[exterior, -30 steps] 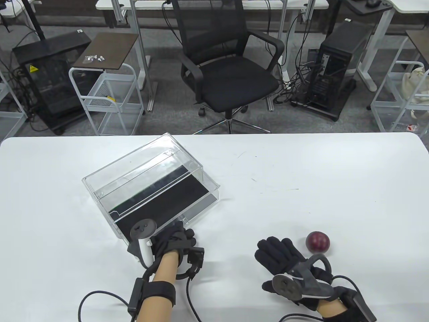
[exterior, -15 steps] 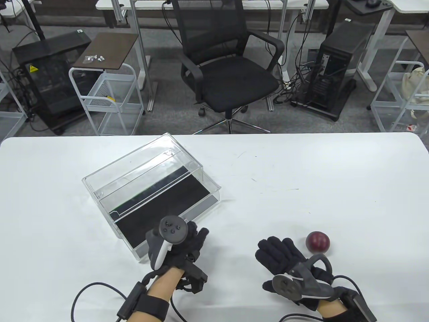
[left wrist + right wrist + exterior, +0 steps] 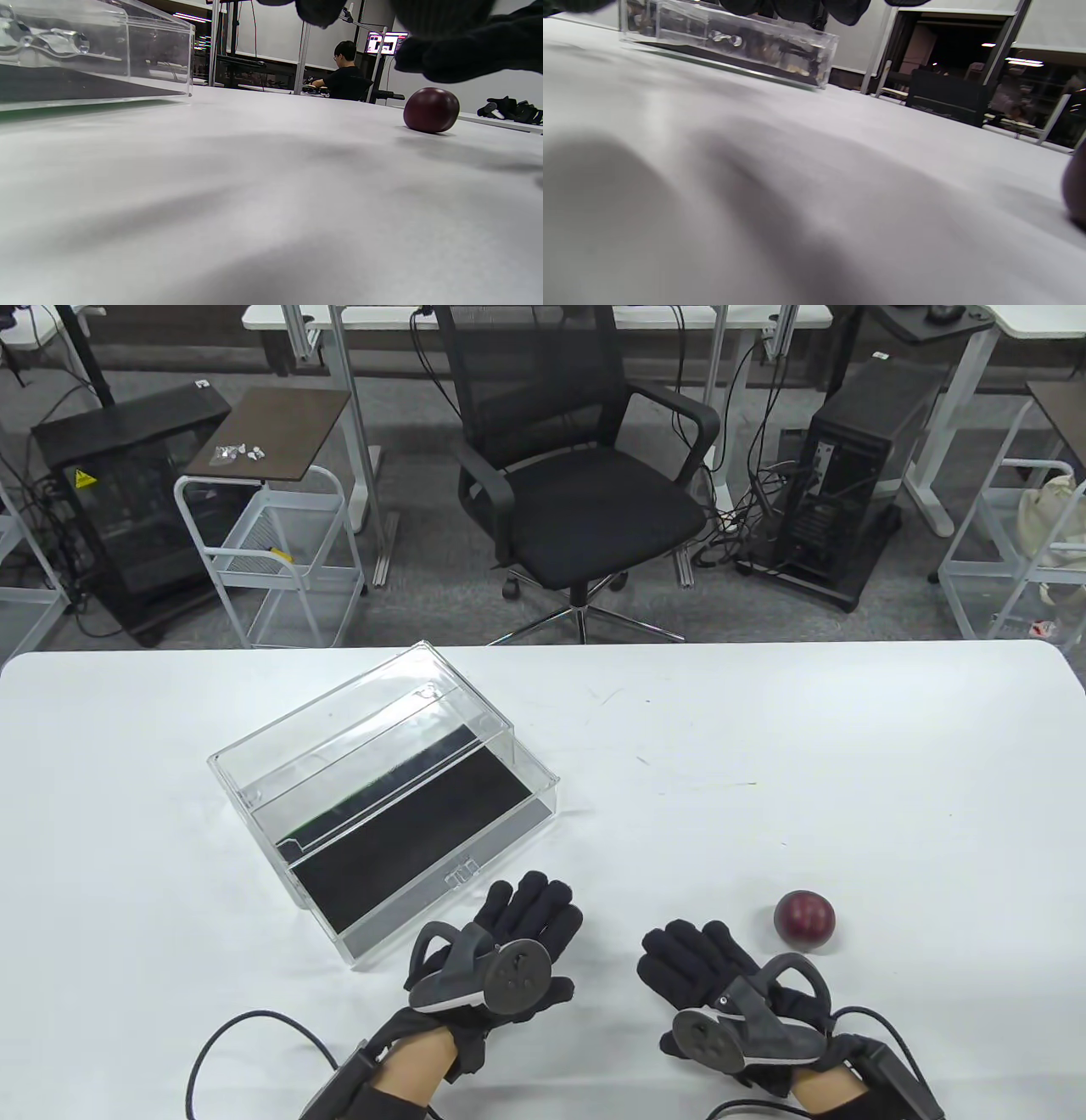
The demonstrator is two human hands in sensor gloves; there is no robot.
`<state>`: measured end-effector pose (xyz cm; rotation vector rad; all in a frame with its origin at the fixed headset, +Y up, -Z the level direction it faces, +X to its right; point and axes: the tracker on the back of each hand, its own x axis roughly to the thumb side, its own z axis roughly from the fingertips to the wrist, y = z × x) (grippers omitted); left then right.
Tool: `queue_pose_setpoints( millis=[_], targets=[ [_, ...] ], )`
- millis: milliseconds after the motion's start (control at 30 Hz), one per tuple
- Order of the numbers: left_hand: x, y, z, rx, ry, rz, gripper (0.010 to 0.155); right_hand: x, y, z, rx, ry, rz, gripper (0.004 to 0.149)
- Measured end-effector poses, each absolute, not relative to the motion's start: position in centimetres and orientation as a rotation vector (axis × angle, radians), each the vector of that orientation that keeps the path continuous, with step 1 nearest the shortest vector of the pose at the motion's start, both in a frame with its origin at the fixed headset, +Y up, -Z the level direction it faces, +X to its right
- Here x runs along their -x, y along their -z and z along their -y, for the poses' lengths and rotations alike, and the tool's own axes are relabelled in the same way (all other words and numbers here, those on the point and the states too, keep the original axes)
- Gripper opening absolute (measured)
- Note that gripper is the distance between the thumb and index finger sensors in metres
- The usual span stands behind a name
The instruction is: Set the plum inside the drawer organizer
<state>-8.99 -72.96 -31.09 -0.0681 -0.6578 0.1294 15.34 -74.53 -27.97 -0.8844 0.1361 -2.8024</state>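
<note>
**Both hands flat and empty, plum on the desk beside the right one**

The left hand [image 3: 509, 950], in a black sensor glove with a grey tracker strapped across its back, lies palm down on the white desk [image 3: 848, 746] with its fingers spread forward and nothing in its grasp. It sits just off the near right corner of the clear acrylic drawer organizer [image 3: 382, 797], close to it but not touching. The right hand [image 3: 713, 976], gloved and fitted the same way, lies flat and splayed too, holding nothing.

The round dark-red plum [image 3: 804, 918] rests on the desk just beyond and to the right of the right hand's fingers, apart from them, and well away from the organizer. In the left wrist view the plum [image 3: 431, 109] sits alone on the white surface, under the dark fingertips [image 3: 466, 59] that hang in from the top edge.

The organizer lies at an angle on the left half of the desk. Its drawer is pulled out toward the hands, showing a black liner on its floor and a small clear handle on its front wall.
</note>
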Motion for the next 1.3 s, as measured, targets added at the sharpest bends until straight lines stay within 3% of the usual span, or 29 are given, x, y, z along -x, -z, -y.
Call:
queue_pose_setpoints(
  millis=[133, 300, 433, 600, 800, 933, 1300],
  targets=[
    [9.2, 31.1, 72.8, 0.056, -0.156, 0.664, 0.075, -19.4, 31.2, 72.3, 0.408, 2.847, -0.238, 0.080],
    [9.2, 31.2, 72.7, 0.069, -0.161, 0.661, 0.074, -25.0, 35.1, 73.5, -0.013, 3.047, 0.096, 0.087],
    [9.4, 31.2, 72.7, 0.066, -0.173, 0.661, 0.074, -26.4, 36.2, 75.0, -0.173, 3.071, 0.220, 0.079],
    [9.5, 31.4, 72.7, 0.075, -0.182, 0.656, 0.074, -23.9, 36.4, 74.1, -0.084, 3.131, 0.139, 0.077],
    [9.5, 31.4, 72.7, 0.082, -0.174, 0.653, 0.074, -13.6, 35.2, 72.9, 0.316, 3.119, 0.145, 0.080],
    [9.5, 31.3, 72.7, 0.080, -0.174, 0.651, 0.074, -9.0, 34.5, 73.3, 0.447, 3.065, 0.179, 0.080],
    [9.6, 31.5, 72.7, 0.087, -0.183, 0.654, 0.074, -7.2, 33.9, 74.4, 0.515, 3.014, 0.219, 0.080]
  ],
)
